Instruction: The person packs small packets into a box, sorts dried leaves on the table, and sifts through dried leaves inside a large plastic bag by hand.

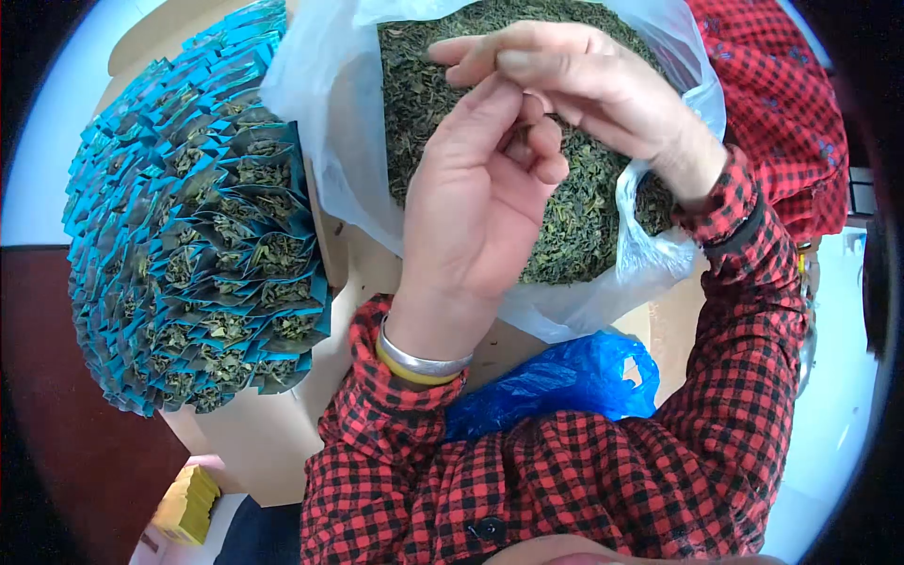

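Both hands meet above a large open clear plastic bag full of dark green dried leaves that look like tea. My left hand is palm up, its thumb and forefinger pressed together and the other fingers curled. From the right, my right hand reaches over it, with thumb and fingers closing at the left fingertips. Whatever sits between the fingers, if anything, is hidden. To the left stand several rows of small blue packets, tightly packed, their open tops showing leaves.
A blue plastic bag lies between my forearms, close to my body. Cardboard shows under the packets. Yellow boxes are low at the left. Red-and-black checked cloth is at the upper right, beside the clear bag.
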### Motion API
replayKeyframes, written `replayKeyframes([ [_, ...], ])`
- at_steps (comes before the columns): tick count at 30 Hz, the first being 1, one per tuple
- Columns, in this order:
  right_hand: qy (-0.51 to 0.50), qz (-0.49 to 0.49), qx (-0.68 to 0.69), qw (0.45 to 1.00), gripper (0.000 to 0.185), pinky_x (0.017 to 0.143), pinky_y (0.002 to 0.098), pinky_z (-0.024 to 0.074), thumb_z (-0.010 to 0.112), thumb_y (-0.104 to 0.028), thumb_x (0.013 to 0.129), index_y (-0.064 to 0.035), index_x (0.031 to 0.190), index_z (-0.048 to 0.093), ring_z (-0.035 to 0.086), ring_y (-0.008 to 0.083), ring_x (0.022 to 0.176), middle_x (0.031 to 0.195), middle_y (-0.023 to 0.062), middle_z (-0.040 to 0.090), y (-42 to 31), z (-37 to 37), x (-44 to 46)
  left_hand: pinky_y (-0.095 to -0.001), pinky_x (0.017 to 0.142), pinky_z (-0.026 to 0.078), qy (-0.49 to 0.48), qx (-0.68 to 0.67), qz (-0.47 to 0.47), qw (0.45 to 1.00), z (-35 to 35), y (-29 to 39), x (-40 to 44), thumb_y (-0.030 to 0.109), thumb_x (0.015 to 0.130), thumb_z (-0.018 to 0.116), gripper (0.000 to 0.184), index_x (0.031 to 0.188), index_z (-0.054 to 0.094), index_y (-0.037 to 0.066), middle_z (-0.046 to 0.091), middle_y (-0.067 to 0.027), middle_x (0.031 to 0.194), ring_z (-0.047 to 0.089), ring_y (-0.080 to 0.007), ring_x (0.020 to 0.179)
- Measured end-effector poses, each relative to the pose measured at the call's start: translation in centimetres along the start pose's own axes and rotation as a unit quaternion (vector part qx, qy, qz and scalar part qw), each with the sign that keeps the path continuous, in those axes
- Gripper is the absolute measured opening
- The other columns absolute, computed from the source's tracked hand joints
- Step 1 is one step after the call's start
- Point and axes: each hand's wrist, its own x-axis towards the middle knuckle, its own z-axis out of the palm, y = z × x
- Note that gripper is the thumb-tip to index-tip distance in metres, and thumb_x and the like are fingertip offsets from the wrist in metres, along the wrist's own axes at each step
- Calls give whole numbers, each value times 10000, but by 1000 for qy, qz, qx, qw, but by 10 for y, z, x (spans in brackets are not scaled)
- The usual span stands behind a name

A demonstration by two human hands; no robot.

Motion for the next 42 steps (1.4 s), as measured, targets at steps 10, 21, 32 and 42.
replayKeyframes([
  [10, -5, -42, -623, 781, 340, 859, 335, 465, 520, -194, 911, -8, 1193, 552, 592, 250, 930, 1063, 129, 638, 18, -79, 104, -293, 680, 395, 58, -37, 146, 987, 15, 33, -6, 86, 943, 468, 191, 1095, 548, 1, 543, -44, 848, 472, -146, 754],
  [21, -58, -58, -494, 866, 391, 812, 335, 484, 602, -341, 817, -33, 1055, 629, 619, 287, 850, 926, 158, 659, 50, -37, 106, -302, 704, 412, 28, 55, 230, 971, 18, 47, -11, 70, 936, 460, 127, 1005, 541, 2, 536, -61, 833, 494, -153, 755],
  [32, -101, -27, -702, 704, 332, 1072, 457, 286, 704, -233, 739, -139, 1055, 662, 328, 344, 1314, 1415, 148, 381, 6, -64, -75, -371, 814, 485, -33, 6, 168, 985, 24, 56, -20, 87, 940, 450, 135, 1005, 531, 1, 589, -71, 838, 563, -187, 774],
  [42, -95, -155, -691, 700, 398, 974, 569, 357, 629, -255, 759, -129, 1137, 615, 398, 276, 1247, 1314, 90, 457, 44, 58, -20, -413, 861, 472, -25, -6, 232, 972, 18, 53, -22, 29, 905, 451, 137, 998, 512, -51, 574, -121, 907, 558, -237, 839],
])
